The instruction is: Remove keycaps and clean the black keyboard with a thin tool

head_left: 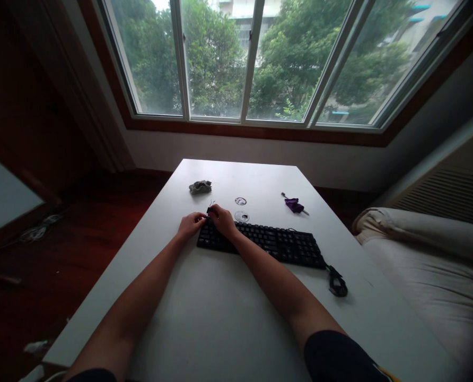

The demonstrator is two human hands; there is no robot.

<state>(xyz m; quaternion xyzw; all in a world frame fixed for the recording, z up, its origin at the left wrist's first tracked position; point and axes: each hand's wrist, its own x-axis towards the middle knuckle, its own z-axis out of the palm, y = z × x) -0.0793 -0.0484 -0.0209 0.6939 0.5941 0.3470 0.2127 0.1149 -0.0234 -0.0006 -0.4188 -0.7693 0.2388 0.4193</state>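
A black keyboard (276, 241) lies across the white table, slightly turned, with its cable (338, 284) bundled at the right end. Over its far left corner both hands are close together. My right hand (222, 220) is closed on a small dark piece (209, 210) from which thin wire-like ends stick up; its kind is too small to tell. My left hand (191, 224) reaches in from the left, thumb and fingers pinched at the keyboard's corner. Whatever lies between those fingertips is too small to make out. My right hand and forearm hide part of the keys.
Beyond the keyboard lie two round clear dishes, a farther dish (240, 201) and a nearer dish (237, 217), with small dark bits in them. A crumpled grey cloth (200, 187) lies far left, a purple cloth (294, 205) around a thin stick far right. A pale sofa (411, 260) flanks the table (204, 318).
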